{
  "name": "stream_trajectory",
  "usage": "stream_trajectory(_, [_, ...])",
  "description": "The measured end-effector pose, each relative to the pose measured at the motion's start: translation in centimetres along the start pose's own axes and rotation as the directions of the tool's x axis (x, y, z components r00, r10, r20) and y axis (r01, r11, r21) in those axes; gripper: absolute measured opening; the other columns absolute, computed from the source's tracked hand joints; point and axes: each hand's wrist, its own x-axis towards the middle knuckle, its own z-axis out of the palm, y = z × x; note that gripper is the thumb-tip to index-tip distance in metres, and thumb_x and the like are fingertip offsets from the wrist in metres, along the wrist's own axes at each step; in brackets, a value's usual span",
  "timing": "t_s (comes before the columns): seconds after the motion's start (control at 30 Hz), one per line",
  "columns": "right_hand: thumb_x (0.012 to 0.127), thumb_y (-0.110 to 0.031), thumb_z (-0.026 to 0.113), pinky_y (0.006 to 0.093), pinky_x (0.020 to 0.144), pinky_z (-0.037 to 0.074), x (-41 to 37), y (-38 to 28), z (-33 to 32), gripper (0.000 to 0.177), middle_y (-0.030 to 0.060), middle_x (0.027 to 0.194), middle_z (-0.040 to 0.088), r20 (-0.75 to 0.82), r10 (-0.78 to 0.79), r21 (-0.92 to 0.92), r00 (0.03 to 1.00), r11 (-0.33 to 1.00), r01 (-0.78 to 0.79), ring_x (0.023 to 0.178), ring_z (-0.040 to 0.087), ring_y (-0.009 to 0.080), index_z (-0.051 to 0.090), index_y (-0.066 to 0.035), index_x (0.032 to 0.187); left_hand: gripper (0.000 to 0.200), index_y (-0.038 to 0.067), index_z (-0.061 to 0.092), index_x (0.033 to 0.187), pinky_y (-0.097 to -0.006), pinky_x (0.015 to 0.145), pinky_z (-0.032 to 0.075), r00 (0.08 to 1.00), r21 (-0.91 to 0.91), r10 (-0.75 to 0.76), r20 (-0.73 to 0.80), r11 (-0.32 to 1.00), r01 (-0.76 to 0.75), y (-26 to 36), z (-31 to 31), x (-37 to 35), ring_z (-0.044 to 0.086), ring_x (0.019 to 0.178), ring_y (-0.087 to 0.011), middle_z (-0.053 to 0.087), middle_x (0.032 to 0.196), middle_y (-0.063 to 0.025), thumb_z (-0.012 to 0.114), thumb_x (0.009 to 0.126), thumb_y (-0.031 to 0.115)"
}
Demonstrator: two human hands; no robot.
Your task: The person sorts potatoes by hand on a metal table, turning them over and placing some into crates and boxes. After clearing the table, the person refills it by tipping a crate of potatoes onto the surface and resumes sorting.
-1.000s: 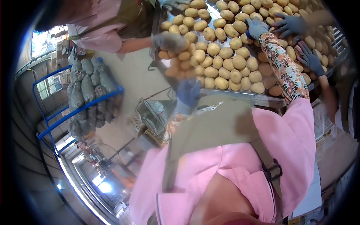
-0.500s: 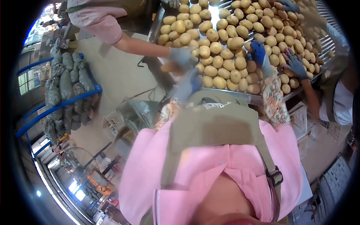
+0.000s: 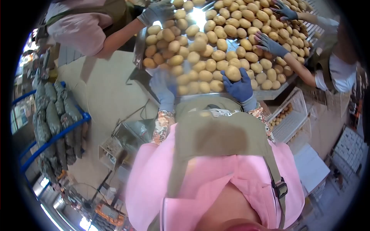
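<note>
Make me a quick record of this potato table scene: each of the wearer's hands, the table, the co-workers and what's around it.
Left hand: gloved, motion-blurred at the table's near edge; grip unclear
Right hand: blue-gloved, holding a potato between thumb and fingers
Table: metal rim, many loose potatoes on top
Left co-worker: gloved hand at the table's left side
Right co-worker: two gloved hands on or over potatoes
Far left: filled sacks on a blue rack
Right, below table: white crate containing potatoes
</note>
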Motion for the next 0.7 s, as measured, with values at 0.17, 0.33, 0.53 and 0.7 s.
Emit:
stream_trajectory(0.17, [0.092, -0.027, 0.054, 0.0378, 0.108, 0.031, 1.1, -1.4, -2.4, 0.027, -0.0053, 0.123, 0.062, -0.040, 0.041, -0.030, 0.998, 0.999, -0.042, 0.119, 0.053, 0.0151, 0.063, -0.016, 0.116, 0.065, 0.015, 0.046, 0.136, -0.0501, 0.103, 0.033, 0.937, 0.002, -0.279, 0.211, 0.959, 0.285, 0.1, 2.2, 2.6, 0.042, 0.125, -0.0386, 0.044, 0.139, -0.0173, 0.061, 0.082, 0.047])
stream_trajectory(0.33, [0.080, -0.019, 0.075, 0.0326, 0.098, 0.043, 1.0, -2.3, -2.7, 0.045, 0.0110, 0.122, 0.061, -0.133, -0.044, 0.059, 0.990, 0.997, 0.052, 0.102, 0.061, 0.0201, 0.054, 0.000, 0.115, 0.058, 0.014, 0.043, 0.139, -0.0498, 0.102, 0.033, 0.977, 0.072, -0.060, 0.206, 0.996, 0.046, -2.5, 2.8, 1.2, 0.043, 0.124, -0.0390, 0.044, 0.139, -0.0184, 0.056, 0.087, 0.037])
stream_trajectory(0.53, [0.079, -0.012, 0.076, 0.0277, 0.083, 0.051, -0.8, -3.2, -0.2, 0.051, 0.0119, 0.109, 0.060, 0.168, 0.454, 0.728, 0.875, 0.541, -0.420, 0.099, 0.060, 0.0175, 0.051, 0.000, 0.122, 0.058, 0.013, 0.045, 0.137, -0.0490, 0.102, 0.033, 0.987, 0.030, -0.055, 0.152, 0.998, 0.051, -4.7, 3.9, -0.8, 0.042, 0.123, -0.0380, 0.043, 0.138, -0.0179, 0.061, 0.085, 0.033])
stream_trajectory(0.7, [0.085, -0.007, 0.068, 0.0282, 0.087, 0.048, -2.3, -1.6, 3.1, 0.046, 0.0129, 0.114, 0.059, 0.671, 0.347, 0.689, 0.656, -0.618, -0.379, 0.104, 0.057, 0.0154, 0.049, 0.002, 0.125, 0.061, 0.011, 0.042, 0.138, -0.0488, 0.109, 0.025, 0.972, 0.177, -0.120, 0.202, 0.981, 0.084, 0.0, -0.2, 1.3, 0.034, 0.131, -0.0381, 0.041, 0.140, -0.0182, 0.059, 0.085, 0.037])
